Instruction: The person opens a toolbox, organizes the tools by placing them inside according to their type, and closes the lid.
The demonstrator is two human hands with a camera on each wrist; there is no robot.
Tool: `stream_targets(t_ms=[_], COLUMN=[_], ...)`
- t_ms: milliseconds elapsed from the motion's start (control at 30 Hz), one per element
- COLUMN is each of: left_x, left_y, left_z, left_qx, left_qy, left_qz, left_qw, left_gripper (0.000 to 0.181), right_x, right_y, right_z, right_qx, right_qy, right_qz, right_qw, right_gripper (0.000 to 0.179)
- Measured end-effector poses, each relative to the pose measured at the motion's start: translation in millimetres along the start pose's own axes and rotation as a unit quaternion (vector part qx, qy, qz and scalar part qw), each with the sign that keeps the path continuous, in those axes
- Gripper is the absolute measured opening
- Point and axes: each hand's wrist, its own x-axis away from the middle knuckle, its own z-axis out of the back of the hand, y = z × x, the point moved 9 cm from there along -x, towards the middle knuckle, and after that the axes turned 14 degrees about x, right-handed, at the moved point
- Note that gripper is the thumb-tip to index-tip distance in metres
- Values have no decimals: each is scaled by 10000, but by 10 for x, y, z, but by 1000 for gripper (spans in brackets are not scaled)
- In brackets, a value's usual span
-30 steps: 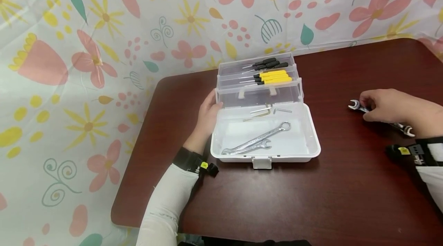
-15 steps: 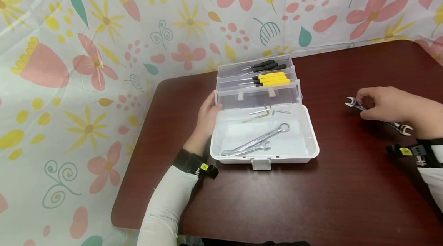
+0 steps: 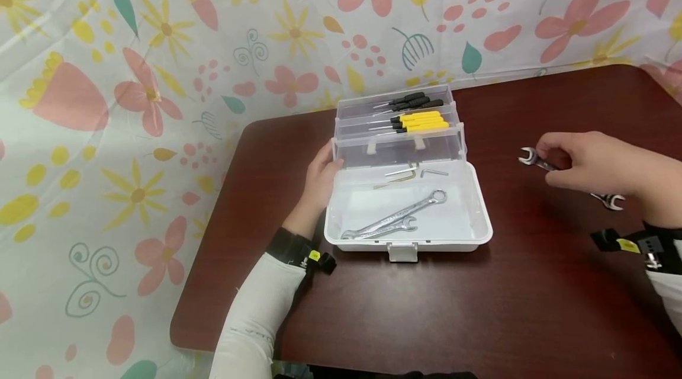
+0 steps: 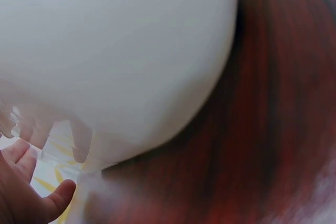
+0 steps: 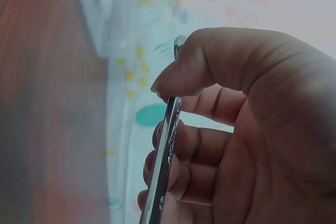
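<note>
In the head view, my right hand (image 3: 597, 163) pinches a silver open-end wrench (image 3: 530, 157) over the right side of the table. One forked end juts out past the fingertips and another shows below the palm. The right wrist view shows the wrench shaft (image 5: 165, 153) running between thumb and fingers. My left hand (image 3: 319, 180) rests against the left side of an opened white toolbox (image 3: 482, 213), near its clear tiered trays (image 3: 399, 153). In the left wrist view, that hand's thumb (image 4: 60, 198) is extended. Inside the box lie a combination wrench (image 3: 399, 213) and a smaller wrench (image 3: 409, 223).
Several hex keys (image 3: 434, 172) lie toward the back of the box. Yellow-handled screwdrivers (image 3: 423, 120) and black-handled screwdrivers (image 3: 418, 100) fill the upper trays. The toolbox stands on a dark red-brown table (image 3: 426, 308), with a flower-print curtain (image 3: 240, 41) behind it.
My right hand has shifted slightly left toward the toolbox, carrying the wrench with it. My left hand and the toolbox have stayed in place.
</note>
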Motion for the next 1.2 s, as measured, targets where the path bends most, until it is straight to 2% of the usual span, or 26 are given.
stream_targets(t_ms=[133, 267, 467, 567, 700, 833, 1000, 1100, 1200], left_x=[-32, -38, -29, 15, 76, 83, 94, 100, 93], left_y=[-40, -48, -30, 96, 237, 229, 209, 205, 227], left_z=[16, 30, 28, -32, -84, -58, -36, -48, -72], left_qx=[-47, -205, -305, -215, -167, -300, -284, -326, -323], left_qy=[2, -15, -16, -108, -193, -134, -28, -21, -53], left_qz=[-138, -283, -332, -290, -127, -90, -33, -14, -135], left_qw=[9999, 9994, 9990, 9993, 9996, 9994, 9996, 9995, 9994], left_gripper=[54, 53, 54, 54, 54, 54, 54, 55, 54], right_x=[40, -6, -181, -289, -429, -557, -675, -682, -670], right_y=[-188, -400, -826, -1084, -1467, -1862, -2268, -2461, -2626], right_z=[175, 417, 794, 920, 1004, 994, 812, 649, 494], right_qx=[-43, -107, -259, -379, -579, -539, -330, -242, -276], right_qy=[419, 813, 938, 693, 229, -235, -846, -1107, -1268], right_qz=[269, 597, 1273, 1647, 2263, 2866, 3346, 3548, 3772], right_qw=[9988, 9948, 9871, 9832, 9721, 9562, 9380, 9280, 9170], right_gripper=[30, 33, 36, 34, 32, 28, 25, 24, 23])
